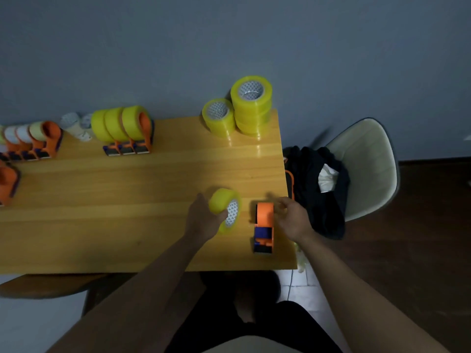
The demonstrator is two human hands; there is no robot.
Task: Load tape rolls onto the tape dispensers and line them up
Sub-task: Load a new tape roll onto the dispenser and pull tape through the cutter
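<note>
Standing at the far left edge of the smooth wooden bench [127, 179] is a tight row of orange plastic dispensers [33, 142] carrying pale, whitish rolls, with one more orange dispenser [7, 184] cut off by the frame just in front of them. Beside that row lie some white cardboard cores [76, 126], and next come three loaded dispensers [127, 131] pressed side by side, each bearing a glossy yellow roll on edge, their dark blade ends facing the near side. A broad open stretch of bare wood runs between these and the person. Toward the back right corner stand two stacks of yellow rolls [239, 110] lying flat, the right one taller, their patterned cores facing up, close to the bench's right edge. Nearer the front, the left hand [204, 219] grips a shiny yellow tape roll [225, 211] tilted on edge, fingers curled round its outer band, the printed core turned to the right. Just beside it an empty orange and blue dispenser [263, 226] stands on the bench near the right edge, blade end toward the person. The right hand [293, 219] touches its rounded orange side; its fingers are blurred, so I cannot tell whether they clamp it. Past the edge sits a pale moulded chair [367, 161] holding a dark bag [316, 187].
</note>
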